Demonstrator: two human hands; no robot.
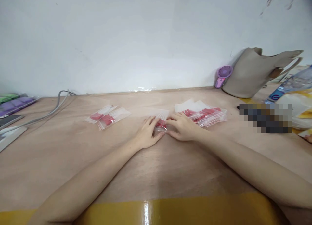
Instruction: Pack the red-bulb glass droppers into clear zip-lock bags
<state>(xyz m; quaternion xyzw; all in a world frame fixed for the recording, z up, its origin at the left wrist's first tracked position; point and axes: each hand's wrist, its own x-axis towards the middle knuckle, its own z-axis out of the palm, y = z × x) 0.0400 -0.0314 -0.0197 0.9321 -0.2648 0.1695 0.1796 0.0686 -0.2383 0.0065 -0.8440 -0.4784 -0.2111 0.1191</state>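
Note:
A small clear plastic bag (159, 114) with red pieces inside lies flat on the table between my hands. My left hand (148, 134) holds its left side, with fingertips on the bag and the thumb along its near edge. At the right side, my right hand (184, 127) grips it the same way, fingers bent and thumb low. Just beyond my right hand is an overlapping pile of similar bags (207, 114) with red pieces. Two more such bags (107, 118) overlap to the left. The exact kind of the red pieces is too small to tell.
At the right stand a beige bag (248, 72), a purple handheld fan (221, 76) and a plastic bottle (292, 85). A blurred-out dark object (266, 118) lies nearer. On the left are a grey cable (52, 111), a phone-like slab (11, 120) and purple packs (18, 105).

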